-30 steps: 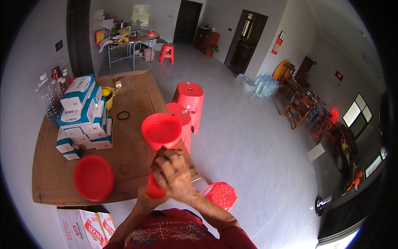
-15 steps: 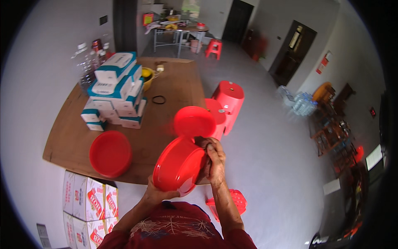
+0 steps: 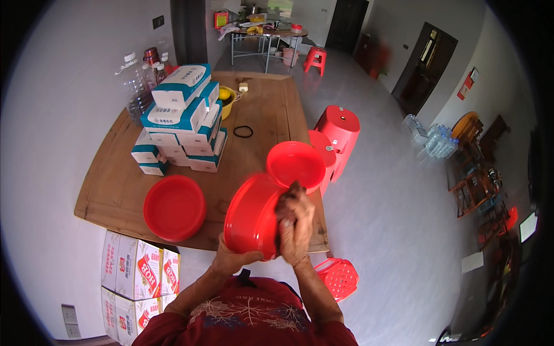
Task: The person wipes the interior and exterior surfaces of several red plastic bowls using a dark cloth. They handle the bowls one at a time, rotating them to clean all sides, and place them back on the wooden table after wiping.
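Observation:
Tilted on its side above the table's near edge is a red plastic basin (image 3: 247, 214). My left hand (image 3: 233, 258) grips its lower rim, thumb along the side. Against the basin's right side, my right hand (image 3: 298, 228) is closed on a dark brown cloth (image 3: 285, 209); both are partly blurred. A second red basin (image 3: 175, 209) sits on the table to the left. Another red basin (image 3: 296, 165) stands just beyond the held one, at the table's right edge.
The wooden table (image 3: 265, 109) carries stacked white-and-teal boxes (image 3: 182, 118), plastic bottles (image 3: 135, 86), a yellow bowl (image 3: 228, 104) and a black loop (image 3: 243, 131). Red stools (image 3: 337, 130) stand right of it, with a perforated red stool (image 3: 339, 279) near me. Cartons (image 3: 135, 268) are stacked at lower left.
My right hand and the cloth have shifted slightly over the held basin's outer side, and the basin has turned a little. The whole view has swung, moving the surroundings rightward in the picture.

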### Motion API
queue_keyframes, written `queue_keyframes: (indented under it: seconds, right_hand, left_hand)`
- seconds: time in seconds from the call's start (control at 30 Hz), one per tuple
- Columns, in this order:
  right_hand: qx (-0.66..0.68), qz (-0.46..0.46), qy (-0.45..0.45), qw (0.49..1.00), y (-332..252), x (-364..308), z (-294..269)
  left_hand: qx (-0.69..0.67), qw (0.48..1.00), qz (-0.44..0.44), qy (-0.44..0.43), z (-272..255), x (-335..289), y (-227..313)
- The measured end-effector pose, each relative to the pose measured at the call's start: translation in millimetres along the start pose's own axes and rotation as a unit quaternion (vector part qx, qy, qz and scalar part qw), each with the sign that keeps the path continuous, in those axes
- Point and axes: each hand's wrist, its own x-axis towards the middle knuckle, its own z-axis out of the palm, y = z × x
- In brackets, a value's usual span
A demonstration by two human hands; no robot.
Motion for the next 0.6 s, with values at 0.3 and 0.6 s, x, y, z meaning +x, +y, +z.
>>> queue_keyframes:
  seconds: [0.3, 0.6]
  right_hand:
    - [0.000, -0.039, -0.046, 0.998, -15.2, -21.4, 14.5]
    - [-0.192, -0.201, -0.032, 0.960, -32.9, -33.6, 36.0]
  left_hand:
    - [-0.103, 0.994, -0.027, 0.038, -2.9, 4.1, -0.9]
    - [0.327, 0.923, 0.181, 0.089, -30.9, 3.0, -19.3]
